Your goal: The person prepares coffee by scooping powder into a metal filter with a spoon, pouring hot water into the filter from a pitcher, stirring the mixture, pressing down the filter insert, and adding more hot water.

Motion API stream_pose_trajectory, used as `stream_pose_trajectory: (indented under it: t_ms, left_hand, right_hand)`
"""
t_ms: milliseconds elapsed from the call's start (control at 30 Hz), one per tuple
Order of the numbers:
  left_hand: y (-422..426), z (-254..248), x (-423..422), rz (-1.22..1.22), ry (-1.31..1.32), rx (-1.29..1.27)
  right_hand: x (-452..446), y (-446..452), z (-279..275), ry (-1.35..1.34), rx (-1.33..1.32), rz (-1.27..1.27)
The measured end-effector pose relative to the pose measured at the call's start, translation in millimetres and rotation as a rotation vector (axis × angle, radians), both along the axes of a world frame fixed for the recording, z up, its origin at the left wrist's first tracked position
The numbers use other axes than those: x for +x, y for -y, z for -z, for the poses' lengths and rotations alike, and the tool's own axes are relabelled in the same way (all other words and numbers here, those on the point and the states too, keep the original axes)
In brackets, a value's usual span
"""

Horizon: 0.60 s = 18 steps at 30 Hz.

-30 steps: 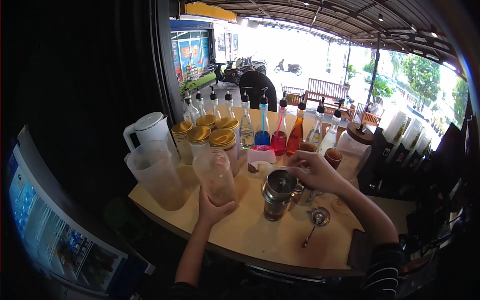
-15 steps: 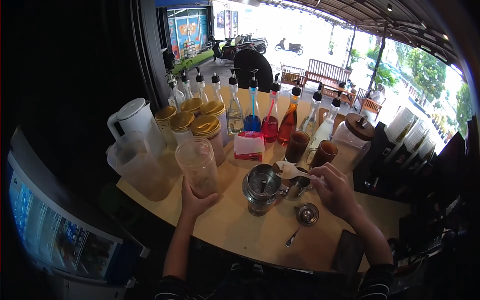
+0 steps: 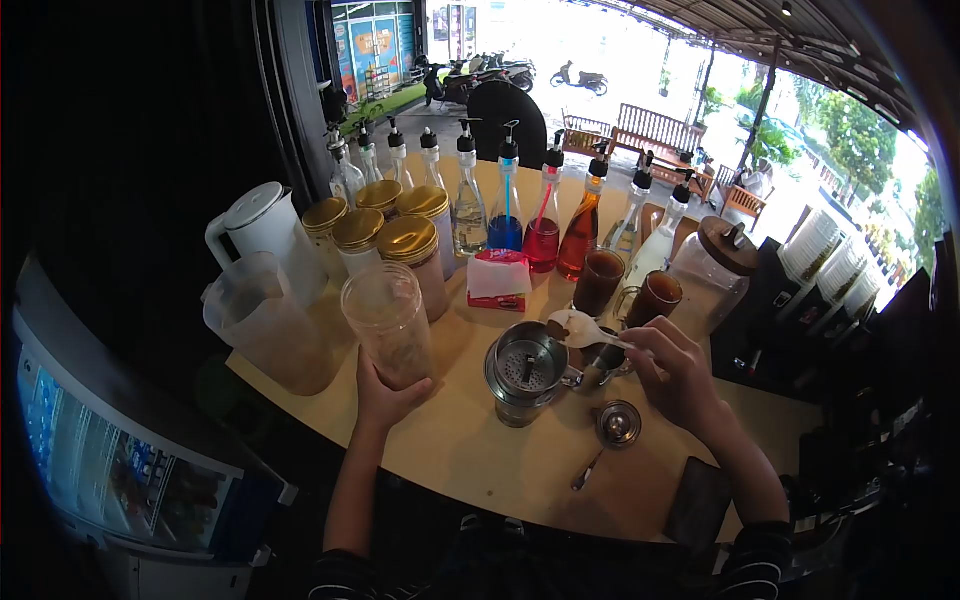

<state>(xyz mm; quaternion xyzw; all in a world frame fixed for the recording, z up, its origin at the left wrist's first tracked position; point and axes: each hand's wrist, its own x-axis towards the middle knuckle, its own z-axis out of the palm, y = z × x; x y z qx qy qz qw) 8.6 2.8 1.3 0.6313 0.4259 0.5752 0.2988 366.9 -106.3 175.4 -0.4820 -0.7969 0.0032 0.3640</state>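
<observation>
My left hand (image 3: 390, 398) is wrapped round the lower part of a clear, lidless plastic jar (image 3: 385, 315); a little brownish content shows low in it. Between the thumb and fingers of my right hand (image 3: 678, 375) is a white plastic spoon (image 3: 588, 330). Its bowl carries some brown powder and hangs over the right rim of a metal drip filter (image 3: 525, 368), whose perforated inside is visible. Behind my right fingers stands a metal cup (image 3: 603, 368), partly hidden. Nearer me lie a small round metal piece (image 3: 618, 426) and a small metal spoon (image 3: 587, 472).
Two glass mugs of dark drink (image 3: 600, 283) stand behind the filter, near a red tissue pack (image 3: 498, 281). Pump bottles (image 3: 507, 215) line the far edge. Gold-lidded jars (image 3: 408, 240) and a plastic pitcher (image 3: 270, 320) are at left; a wooden-lidded jar (image 3: 715, 270) is at right.
The view has shifted slightly. Both hands keep their holds, and the spoon stays at the filter's right rim with brown powder in its bowl.
</observation>
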Motion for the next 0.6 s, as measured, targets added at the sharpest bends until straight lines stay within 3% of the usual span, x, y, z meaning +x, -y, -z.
stream_pose_trajectory:
  t_ms: [600]
  left_hand:
    - [-0.5,0.8,0.0,0.015,0.030,-0.007]
  right_hand:
    - [-0.2,-7.1,7.7,-0.057,0.003,-0.016]
